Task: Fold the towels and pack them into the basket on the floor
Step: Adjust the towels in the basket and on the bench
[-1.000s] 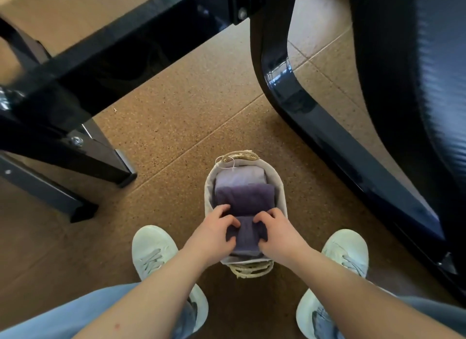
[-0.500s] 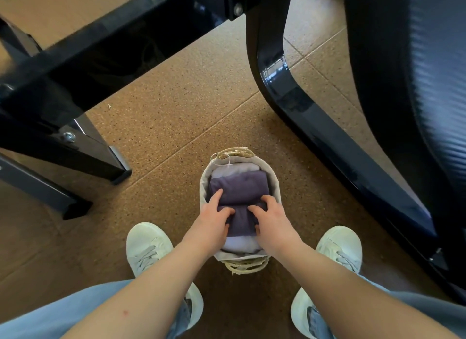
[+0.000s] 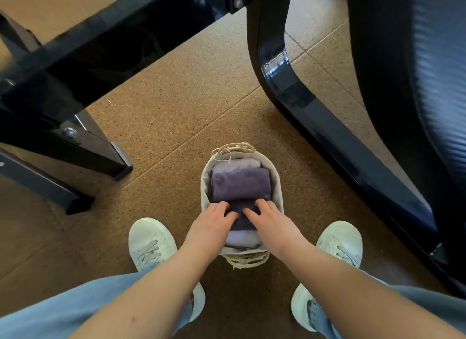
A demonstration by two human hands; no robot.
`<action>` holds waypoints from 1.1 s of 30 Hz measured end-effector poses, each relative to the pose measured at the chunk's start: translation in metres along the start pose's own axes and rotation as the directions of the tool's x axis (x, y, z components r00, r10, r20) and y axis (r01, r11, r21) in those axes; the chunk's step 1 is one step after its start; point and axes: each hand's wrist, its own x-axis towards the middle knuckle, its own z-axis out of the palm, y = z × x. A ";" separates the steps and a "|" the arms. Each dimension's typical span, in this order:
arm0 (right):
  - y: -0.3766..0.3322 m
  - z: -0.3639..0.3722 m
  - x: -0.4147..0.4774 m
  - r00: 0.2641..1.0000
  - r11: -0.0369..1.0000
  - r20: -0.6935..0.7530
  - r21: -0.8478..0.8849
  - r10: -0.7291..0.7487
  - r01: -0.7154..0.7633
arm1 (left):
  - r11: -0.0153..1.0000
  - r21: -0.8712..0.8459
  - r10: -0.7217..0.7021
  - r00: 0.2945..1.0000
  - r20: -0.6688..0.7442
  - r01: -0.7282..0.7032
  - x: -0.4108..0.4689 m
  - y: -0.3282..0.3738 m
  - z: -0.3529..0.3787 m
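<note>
Purple towels (image 3: 240,184) crosswise in oval basket (image 3: 277,184), long axis fore-aft; left hand (image 3: 211,222), right hand (image 3: 268,221) flat-fingered atop darkest towel (image 3: 240,205).

Single head-worn wide-angle view, steeply downward and close over the hands (image 3: 242,225), floor (image 3: 176,106) beneath.

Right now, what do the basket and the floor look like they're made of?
The basket looks like coiled straw or rope, matte, with a pale cloth liner; twisted strands show at both ends. The floor looks like cork tile: speckled tan grain, matte, with thin seams.
</note>
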 end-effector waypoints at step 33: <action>0.022 -0.007 0.015 0.994 0.968 0.038 -0.232 0.107 -0.095 | 0.944 0.305 -0.169 0.977 0.131 0.123 0.023 -0.015 -0.011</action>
